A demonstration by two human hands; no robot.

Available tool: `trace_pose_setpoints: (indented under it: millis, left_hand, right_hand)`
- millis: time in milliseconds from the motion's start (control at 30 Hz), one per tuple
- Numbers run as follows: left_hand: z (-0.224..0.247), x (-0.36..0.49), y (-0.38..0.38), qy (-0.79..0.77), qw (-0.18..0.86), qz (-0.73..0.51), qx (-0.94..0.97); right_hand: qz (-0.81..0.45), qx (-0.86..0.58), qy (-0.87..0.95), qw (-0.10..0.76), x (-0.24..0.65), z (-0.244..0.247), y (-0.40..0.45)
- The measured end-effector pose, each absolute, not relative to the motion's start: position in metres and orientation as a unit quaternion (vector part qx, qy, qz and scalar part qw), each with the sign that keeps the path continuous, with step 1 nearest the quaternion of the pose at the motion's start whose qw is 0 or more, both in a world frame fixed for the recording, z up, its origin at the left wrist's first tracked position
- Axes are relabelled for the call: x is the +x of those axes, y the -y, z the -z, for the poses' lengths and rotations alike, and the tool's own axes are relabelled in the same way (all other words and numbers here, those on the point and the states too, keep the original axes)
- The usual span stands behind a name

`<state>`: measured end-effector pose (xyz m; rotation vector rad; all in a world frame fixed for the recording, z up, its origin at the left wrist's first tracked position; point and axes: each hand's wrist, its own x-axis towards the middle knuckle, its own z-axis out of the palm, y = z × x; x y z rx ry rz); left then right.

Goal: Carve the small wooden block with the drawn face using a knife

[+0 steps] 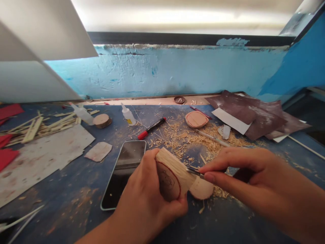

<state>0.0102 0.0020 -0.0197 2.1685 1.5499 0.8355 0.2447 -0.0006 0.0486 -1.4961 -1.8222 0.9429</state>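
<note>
My left hand (149,200) is wrapped round a thick wooden disc (175,167), tilted so that its pale, carved edge faces up and right. On its flat face a red curved line and a dark drawing show. Between the thumb and fingers of my right hand (243,183) is a slim craft knife (196,172), its tip against the disc's edge. Part of the handle is hidden by my fingers. Just under the blade, another round wood slice (201,189) lies on the table. A phone (124,174) lies left of the disc, partly behind my left hand.
Wood shavings (177,135) are strewn over the blue table. Behind are a red-capped marker (152,128), a small glue bottle (128,115) and a red-marked wood slice (196,119). Brown sandpaper sheets (236,110) lie back right; thin wood strips (33,128) and stained paper (48,159) lie left.
</note>
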Motion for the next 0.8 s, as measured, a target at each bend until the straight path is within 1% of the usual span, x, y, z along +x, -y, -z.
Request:
trace_pose_setpoints:
  millis: [200,400,467,600,700,800]
  left_hand:
    - [0.018,0.010,-0.002,-0.540,0.168,-0.290,0.772]
    - [0.019,0.017,0.002,-0.491,0.090,-0.301,0.813]
    - [0.018,0.017,0.004,-0.493,0.081,-0.309,0.809]
    - [0.017,0.013,0.004,-0.521,0.112,-0.303,0.790]
    - [0.016,0.010,0.003,-0.536,0.144,-0.302,0.775]
    - [0.017,0.011,0.001,-0.539,0.150,-0.303,0.772]
  right_hand:
    - [-0.351,-0.550,0.689,0.317,0.237,-0.048,0.002]
    - [-0.346,-0.541,0.683,0.348,0.223,-0.045,0.005]
    - [-0.342,-0.536,0.680,0.365,0.223,-0.045,0.006]
    - [-0.329,-0.548,0.675,0.368,0.231,-0.054,0.004]
    - [-0.320,-0.554,0.687,0.343,0.238,-0.059,0.002]
    - [-0.328,-0.554,0.695,0.319,0.243,-0.057,0.004]
